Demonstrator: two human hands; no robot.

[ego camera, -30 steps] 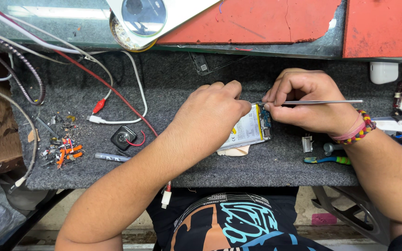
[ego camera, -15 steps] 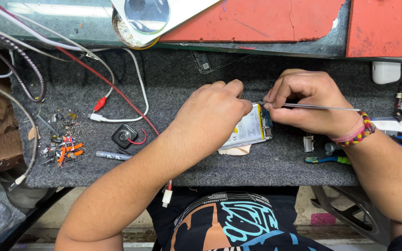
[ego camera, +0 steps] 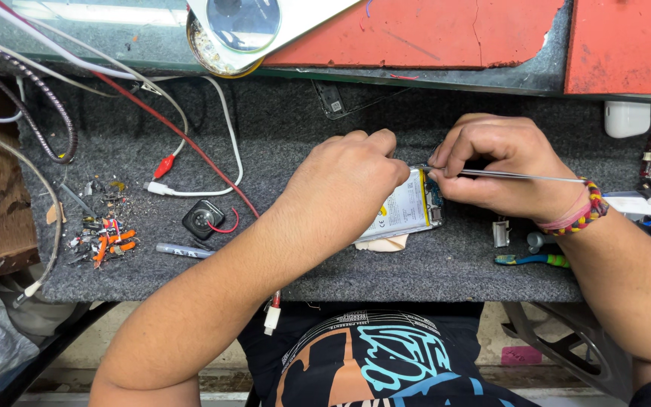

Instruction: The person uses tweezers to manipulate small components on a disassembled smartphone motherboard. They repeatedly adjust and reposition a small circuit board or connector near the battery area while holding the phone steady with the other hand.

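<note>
- Phone (ego camera: 404, 211) lies opened on grey mat (ego camera: 416, 271), battery exposed, back off.
- My left hand (ego camera: 348, 185) presses phone, fingers curled.
- My right hand (ego camera: 502, 166) pinches tweezers (ego camera: 518, 176) at phone's top edge; parts remain inside.

the opened phone (ego camera: 404, 211) lies on the mat (ego camera: 431, 271) under the left hand (ego camera: 348, 185); the right hand (ego camera: 502, 169) sits just right of it, toothbrush (ego camera: 533, 260) nearer the front edge.

bare mat (ego camera: 446, 264) along the near edge gives passage; cables (ego camera: 190, 143) and scattered parts (ego camera: 99, 237) crowd the left edge, tools (ego camera: 529, 260) the right.
</note>
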